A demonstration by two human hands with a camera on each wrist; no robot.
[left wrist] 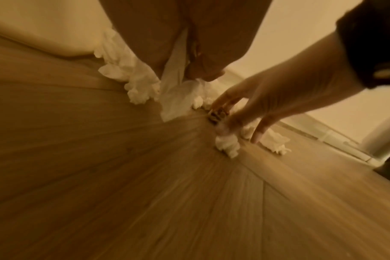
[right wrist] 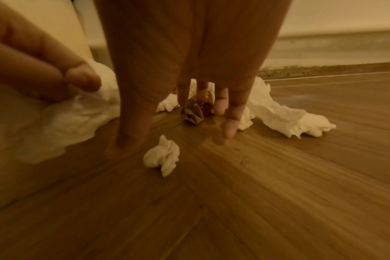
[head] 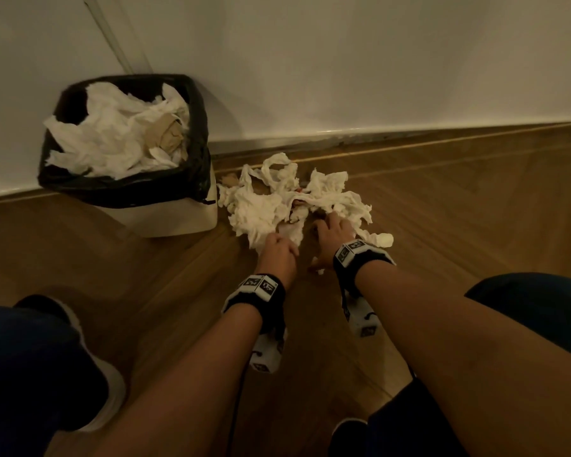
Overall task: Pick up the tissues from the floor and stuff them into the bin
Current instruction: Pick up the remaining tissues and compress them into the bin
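Note:
A heap of crumpled white tissues lies on the wooden floor by the skirting, just right of the bin. The bin is white with a black liner and is piled high with tissues. My left hand pinches a white tissue at the near edge of the heap. My right hand reaches into the heap beside it, its straight, spread fingers pointing down at the floor and holding nothing. A small tissue ball lies under the right palm. A crumpled brown scrap sits ahead of the fingers.
A white wall and a skirting board run behind the heap. My knees and one shoe are at the lower left, my other leg at the right. Bare floor stretches right of the heap.

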